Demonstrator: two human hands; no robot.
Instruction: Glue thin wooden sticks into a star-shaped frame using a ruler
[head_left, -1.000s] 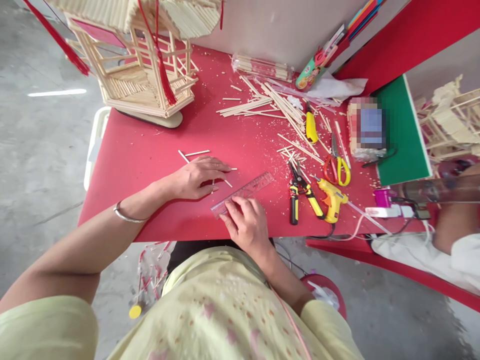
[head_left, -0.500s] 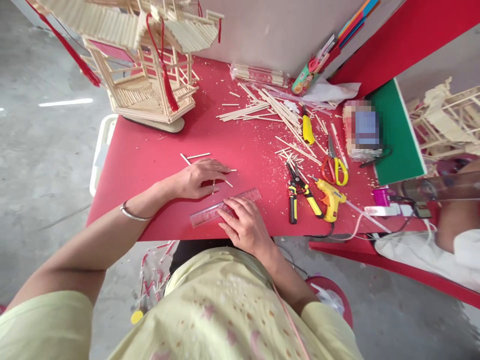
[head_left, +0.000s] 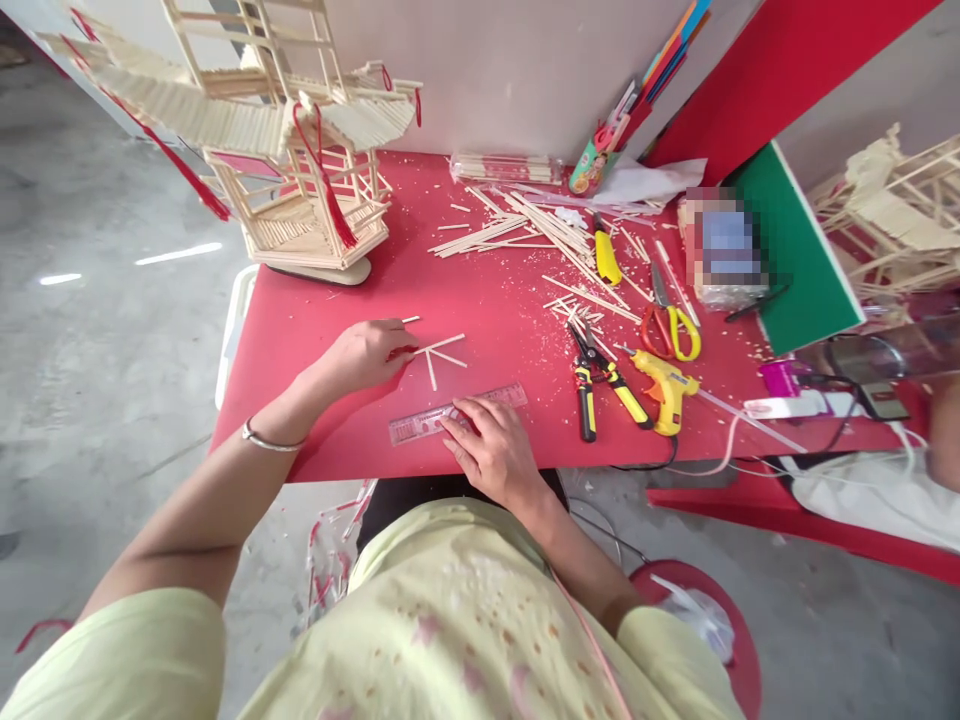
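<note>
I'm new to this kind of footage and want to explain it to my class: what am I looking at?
There is no machine here. You see a person's own two bare hands, filmed by a camera worn on the head, looking forward and down. The left hand holds a thin wooden stick by one end; two short ones lie next to it. The fingers of the right hand rest on a clear ruler. Farther back on the red table are loose sticks, cutters, scissors and a yellow glue gun. A pavilion model with red tassels stands at the left.
</note>
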